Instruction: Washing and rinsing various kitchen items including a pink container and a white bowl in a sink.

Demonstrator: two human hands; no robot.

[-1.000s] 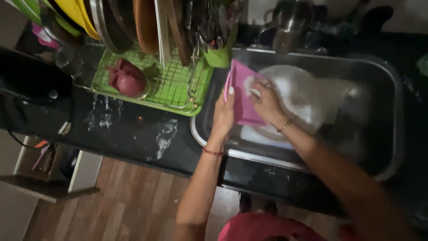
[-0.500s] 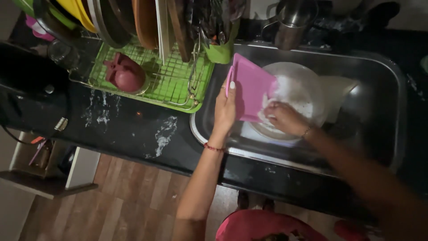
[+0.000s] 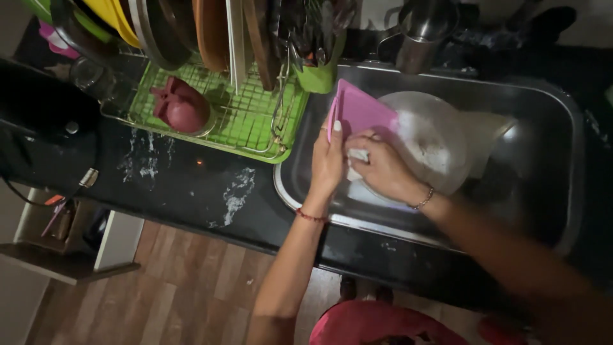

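Pink board: you hold a flat pink cutting board (image 3: 361,112) tilted over the left end of the steel sink (image 3: 543,108), its lower edge hidden behind your hands.
Left hand: your left hand (image 3: 327,161) is closed on the board's left edge, thumb up along the rim, a red thread bracelet (image 3: 311,216) at the wrist.
Right hand: your right hand (image 3: 382,169) is curled shut on a pale scrub pad (image 3: 357,156), pressed against the board's lower face; a thin chain bracelet (image 3: 422,199) sits on that wrist.
Under the board: a soapy white plate (image 3: 431,137) lies in the sink, just right of the board.
Left of the sink: a green drying rack (image 3: 246,124) stands near the counter's back edge, holding a dark red cup (image 3: 182,105), upright plates (image 3: 211,29) and a green cutlery holder (image 3: 317,75).
Counter: the black counter (image 3: 191,185) shows white suds streaks between rack and front edge.
Behind the sink: a steel jug (image 3: 421,32) at the back edge.
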